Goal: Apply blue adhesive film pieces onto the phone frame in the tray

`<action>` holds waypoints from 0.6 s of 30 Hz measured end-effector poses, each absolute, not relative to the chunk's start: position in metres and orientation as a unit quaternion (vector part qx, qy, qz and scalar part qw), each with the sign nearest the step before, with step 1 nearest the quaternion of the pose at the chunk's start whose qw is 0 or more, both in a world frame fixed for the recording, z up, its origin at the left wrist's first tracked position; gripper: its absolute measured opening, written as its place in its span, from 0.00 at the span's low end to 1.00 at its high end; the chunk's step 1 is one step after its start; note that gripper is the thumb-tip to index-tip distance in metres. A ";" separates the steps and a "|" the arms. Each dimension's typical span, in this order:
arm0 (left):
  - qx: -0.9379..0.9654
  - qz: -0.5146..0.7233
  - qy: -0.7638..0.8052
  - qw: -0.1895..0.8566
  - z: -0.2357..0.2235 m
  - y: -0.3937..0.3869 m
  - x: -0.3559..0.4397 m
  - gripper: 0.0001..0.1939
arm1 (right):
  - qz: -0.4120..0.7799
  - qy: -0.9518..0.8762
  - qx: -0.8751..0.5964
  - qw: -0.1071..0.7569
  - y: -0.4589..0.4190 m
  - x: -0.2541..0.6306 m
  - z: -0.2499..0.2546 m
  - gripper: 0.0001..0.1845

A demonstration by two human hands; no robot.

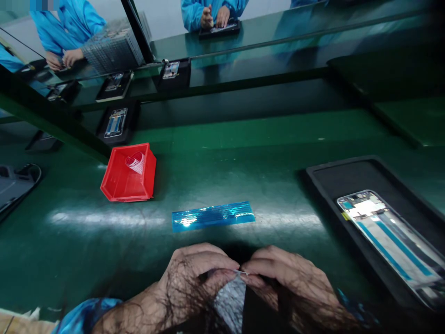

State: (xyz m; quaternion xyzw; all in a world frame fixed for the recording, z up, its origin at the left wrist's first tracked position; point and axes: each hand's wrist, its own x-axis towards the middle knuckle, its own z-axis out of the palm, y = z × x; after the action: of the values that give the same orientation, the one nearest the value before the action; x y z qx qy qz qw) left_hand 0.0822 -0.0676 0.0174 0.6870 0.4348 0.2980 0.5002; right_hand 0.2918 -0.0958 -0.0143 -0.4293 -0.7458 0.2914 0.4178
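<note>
My left hand (198,269) and my right hand (288,276) meet at the near edge of the bench, fingertips pinched together. Between them shows the edge of a small thin pale piece (242,272), its kind too small to tell. Just beyond the fingers lies a shiny blue strip (213,216) with rows of small marks, flat on the bench and touched by neither hand. On the right, an opened phone body (392,241) with blue strips along it rests in a black tray (325,178).
A red bin (118,174) with a curled white perforated sheet (136,161) stands at left on the green bench (222,171). A green post (55,118) slants behind it. Farther back are phone trays (128,132) and co-workers in blue sleeves (191,16).
</note>
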 end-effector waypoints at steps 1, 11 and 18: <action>0.684 0.291 0.427 0.516 0.019 -0.065 0.083 0.09 | 0.283 -0.743 -0.430 0.428 -0.096 0.291 -0.015 0.04; 0.565 0.233 0.503 0.611 0.014 -0.071 0.079 0.06 | 0.360 -0.684 -0.452 0.445 -0.094 0.302 -0.004 0.07; 0.545 0.213 0.505 0.635 0.004 -0.074 0.082 0.07 | 0.457 -0.628 -0.480 0.408 -0.079 0.319 0.013 0.11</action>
State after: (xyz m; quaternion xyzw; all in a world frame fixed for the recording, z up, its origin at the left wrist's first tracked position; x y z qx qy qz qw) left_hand 0.0817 -0.0736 0.0041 0.5450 0.5046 0.2129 0.6349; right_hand 0.3191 -0.0790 0.0130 -0.4799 -0.6280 0.4572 0.4078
